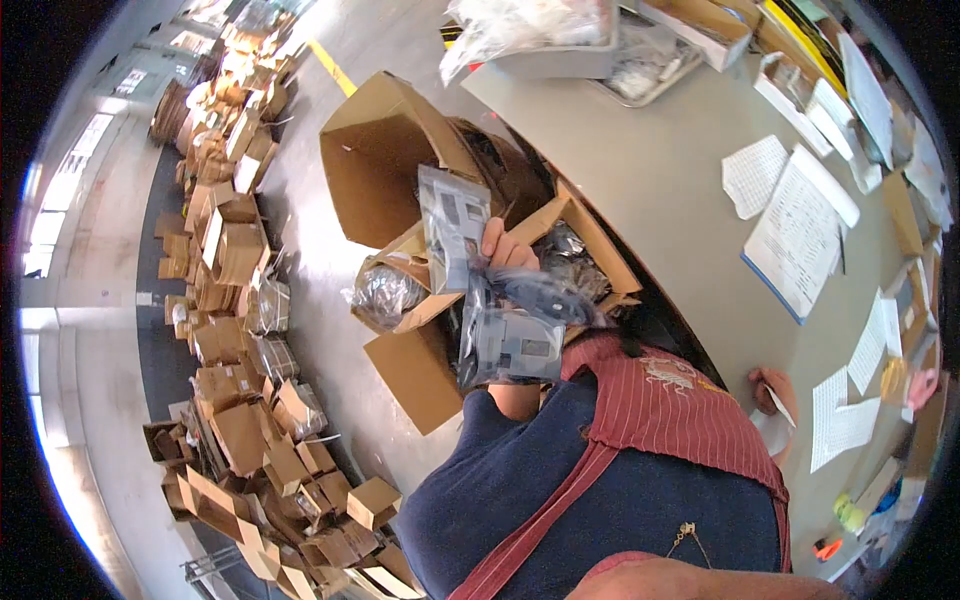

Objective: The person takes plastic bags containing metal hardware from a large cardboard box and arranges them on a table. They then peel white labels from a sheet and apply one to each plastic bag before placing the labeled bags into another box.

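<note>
Plastic bags [500, 300] gripped in left hand [508, 248], above box [420, 360]

Your grey table [640, 170] carries loose printed sheets [757, 176], a clipboard of paper [800, 235], a metal tray [645, 72] and a grey bin [560, 55] at its far edge, while the concrete floor [330, 300] (left of you) bears open cardboard boxes [400, 160] and heaped flattened cartons [250, 440].
</note>
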